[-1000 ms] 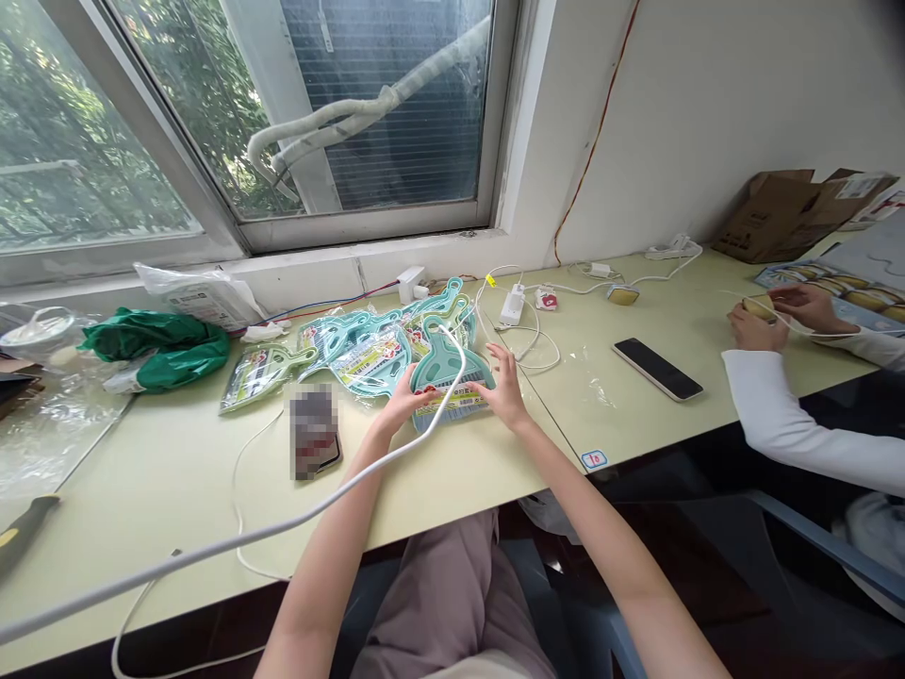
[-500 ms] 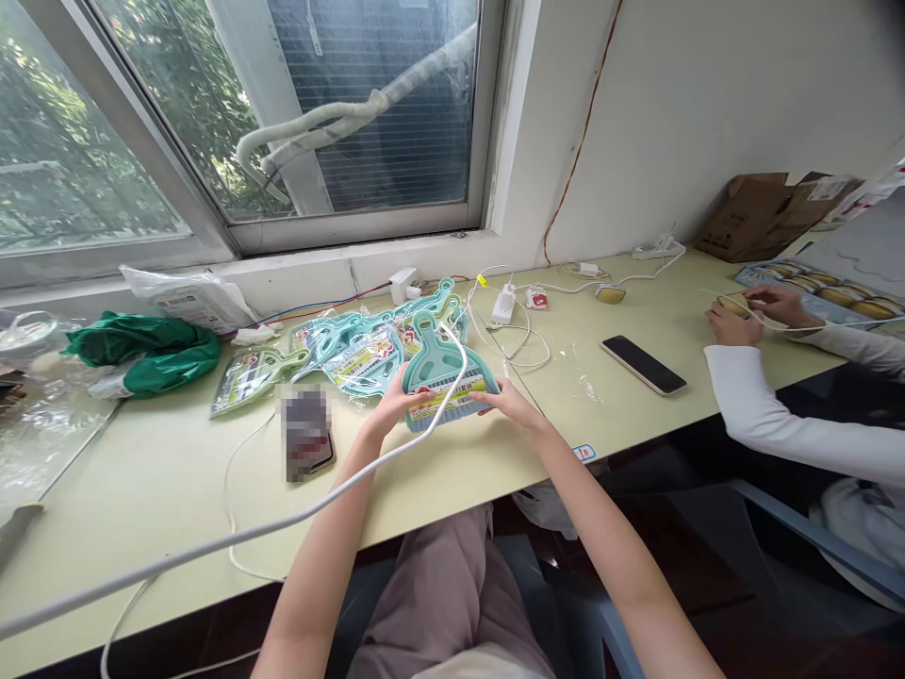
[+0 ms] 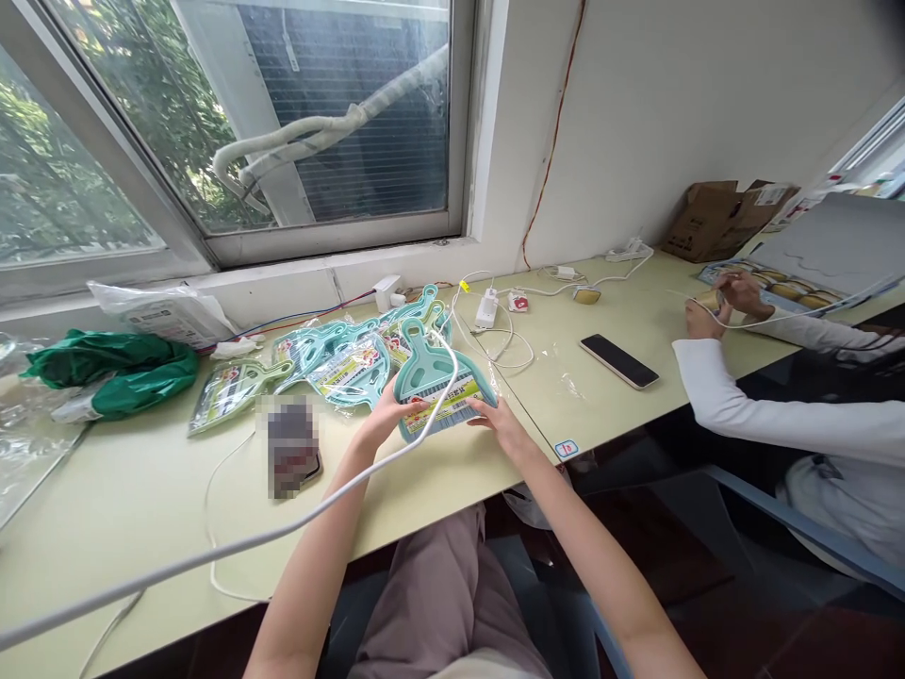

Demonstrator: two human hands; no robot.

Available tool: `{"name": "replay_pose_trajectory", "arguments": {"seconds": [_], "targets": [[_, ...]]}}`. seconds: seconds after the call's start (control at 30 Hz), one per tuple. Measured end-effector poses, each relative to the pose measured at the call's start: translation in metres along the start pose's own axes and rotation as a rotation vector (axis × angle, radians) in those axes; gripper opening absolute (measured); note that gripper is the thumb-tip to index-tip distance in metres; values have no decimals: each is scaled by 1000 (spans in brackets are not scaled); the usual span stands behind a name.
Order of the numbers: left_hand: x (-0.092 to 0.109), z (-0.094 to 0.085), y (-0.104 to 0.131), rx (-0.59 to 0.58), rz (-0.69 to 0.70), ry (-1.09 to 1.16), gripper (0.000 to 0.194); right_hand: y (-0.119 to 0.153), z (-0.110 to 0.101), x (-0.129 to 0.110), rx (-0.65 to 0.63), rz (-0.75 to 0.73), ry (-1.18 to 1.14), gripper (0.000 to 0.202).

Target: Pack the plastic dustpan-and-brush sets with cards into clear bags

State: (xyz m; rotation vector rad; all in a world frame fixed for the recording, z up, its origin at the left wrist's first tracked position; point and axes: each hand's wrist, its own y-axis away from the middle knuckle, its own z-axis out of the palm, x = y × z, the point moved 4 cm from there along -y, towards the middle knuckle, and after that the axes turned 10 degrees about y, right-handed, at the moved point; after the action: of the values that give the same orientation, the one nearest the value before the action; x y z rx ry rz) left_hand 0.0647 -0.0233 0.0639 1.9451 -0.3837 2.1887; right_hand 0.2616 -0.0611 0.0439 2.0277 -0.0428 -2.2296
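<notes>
the step in hand looks like a two-handed hold: near the middle of the frame, the teal dustpan (image 3: 470, 374) is gripped at its lower sides, handle pointing up the frame, its printed label facing the wearer. the left hand (image 3: 382, 418) grasps the lower left edge, thumb laid over the front; the right hand (image 3: 503, 429) grasps the lower right corner, thumb on the front and fingers partly beneath. whether the pan is clear of the table (image 3: 417, 509) or rests an edge on it, i cannot tell. just beyond and to its left lies a pile of wrapped dustpans (image 3: 346, 368), with a green dustpan (image 3: 237, 389) at the left end. a white cable (image 3: 297, 523) runs up from the lower left corner and crosses in front of the pan; whether they touch is unclear. as i judge it, any move from this hold calls for both hands to work together, keeping the pan level, the plastic unsnagged and the cable out of the way. at the right of the frame, a co-worker's hands (image 3: 699, 321) hold a small yellowish thing (image 3: 709, 301).
</notes>
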Motion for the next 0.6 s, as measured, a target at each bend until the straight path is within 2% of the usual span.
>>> {"name": "replay_pose_trajectory", "arguments": {"seconds": [0.13,0.27,0.37,0.47,0.6], "targets": [[-3,8,-1,36,29,45,54,15,26,9,30,-56,-295,46],[-5,18,-7,102,71,82,64,8,39,25,112,-53,-435,50],[-6,23,-7,121,63,94,74,-2,38,35,200,-29,-471,50],[-7,26,-5,93,45,85,78,-8,34,42,256,-12,-478,50],[-12,24,-4,90,-13,115,63,-4,19,46,337,-62,-415,45]]}}
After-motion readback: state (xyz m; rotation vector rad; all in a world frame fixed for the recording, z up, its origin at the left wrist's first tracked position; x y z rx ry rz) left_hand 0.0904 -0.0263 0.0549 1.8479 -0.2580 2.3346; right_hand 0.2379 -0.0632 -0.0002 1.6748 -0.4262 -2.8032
